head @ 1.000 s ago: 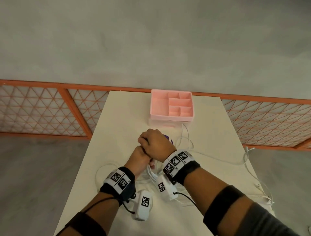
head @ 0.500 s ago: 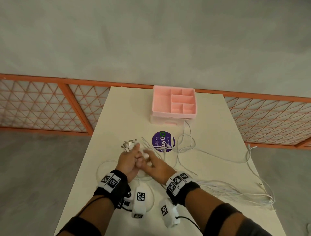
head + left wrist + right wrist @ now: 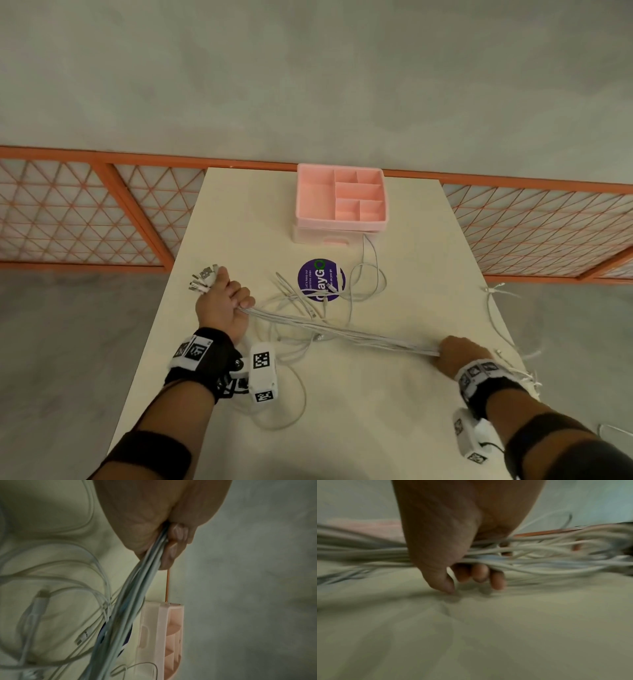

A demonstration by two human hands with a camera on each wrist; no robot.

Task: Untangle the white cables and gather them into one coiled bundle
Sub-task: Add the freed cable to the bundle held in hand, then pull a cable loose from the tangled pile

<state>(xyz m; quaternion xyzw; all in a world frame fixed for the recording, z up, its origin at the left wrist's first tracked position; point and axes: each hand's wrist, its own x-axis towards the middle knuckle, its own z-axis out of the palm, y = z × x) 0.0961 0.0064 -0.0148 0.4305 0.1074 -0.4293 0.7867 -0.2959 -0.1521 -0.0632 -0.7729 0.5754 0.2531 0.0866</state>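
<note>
While both hands hold it: a bunch of white cables (image 3: pixel 342 330) runs taut and nearly straight across the table (image 3: pixel 394 428), from the left hand (image 3: pixel 224 303) to the right hand (image 3: pixel 460 354).
Left hand: clenched round the cables near the table's left edge; the left wrist view shows the fingers (image 3: pixel 178 534) curled over the strands (image 3: pixel 130 601) where they leave the fist.
Plugs: a cluster of metal-tipped cable ends (image 3: pixel 202 279) sticks out of the far side of the left fist, fanned out above the table edge.
Right hand: grasping the same bunch near the table's right edge; in the right wrist view the fingertips (image 3: pixel 479 573) curl under the strands (image 3: pixel 547 555), and the thumb tip points down at the tabletop. That view is blurred.
Loose cable, middle: several slack loops (image 3: pixel 363 284) lie on the table beyond the taut bunch, some crossing a round purple sticker (image 3: pixel 318 277).
Loose cable, near: one large loop (image 3: pixel 301 401) lies on the table just right of the left wrist.
Loose cable, right: thin strands (image 3: pixel 493 308) trail along and over the right edge, with more ends (image 3: pixel 527 373) spilling out behind the right wrist.
Pink organiser: a pink compartment tray (image 3: pixel 342 198) sits at the far end of the table, its sections holding nothing I can see; one cable (image 3: pixel 371 246) runs up close to its front.
Background: an orange lattice railing (image 3: pixel 85 219) stands behind the table.
</note>
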